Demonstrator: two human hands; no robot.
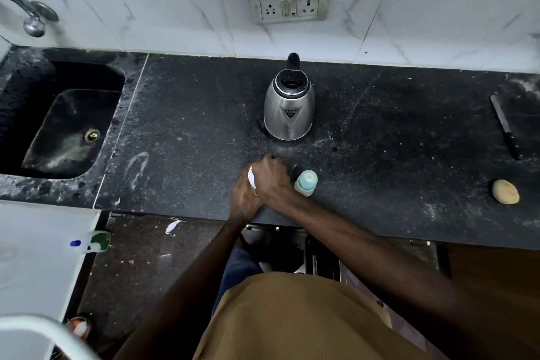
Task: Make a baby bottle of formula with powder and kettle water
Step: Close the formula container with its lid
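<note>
On the black countertop (pixel 181 114), right of the sink (pixel 29 114), the steel kettle (pixel 289 108) stands near the wall. Towards the front edge both hands close round a white container (pixel 250 177) — the right hand (pixel 271 180) curled over its top, the left hand (pixel 244 199) gripping its side — with the baby bottle (pixel 305 184) upright just beside the right hand.

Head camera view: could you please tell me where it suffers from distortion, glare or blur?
Head view: the wide lens bows the edges of the counter. Head view: the kettle shows only mild highlights. Head view: the white rim at lower left is out of focus, and the left hand and right hand on the white tub look slightly soft.
</note>
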